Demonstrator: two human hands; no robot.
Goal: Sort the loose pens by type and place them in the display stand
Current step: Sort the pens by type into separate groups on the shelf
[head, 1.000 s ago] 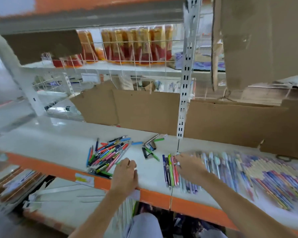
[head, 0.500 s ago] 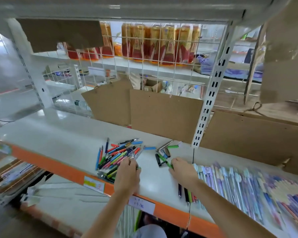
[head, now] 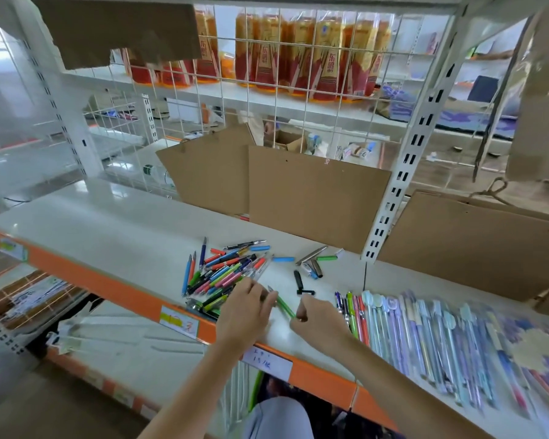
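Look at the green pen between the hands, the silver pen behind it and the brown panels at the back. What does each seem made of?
Green pen: probably plastic, with bright, even colour. Silver pen: possibly metal, or metallic-coated plastic, with a grey sheen. Brown panels: cardboard, matte, with rough torn edges.

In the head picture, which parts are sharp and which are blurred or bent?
Head view: the loose pens and both hands, left and right, are fairly sharp; the sorted pens smear at right; glare on the shelf; uprights bend.
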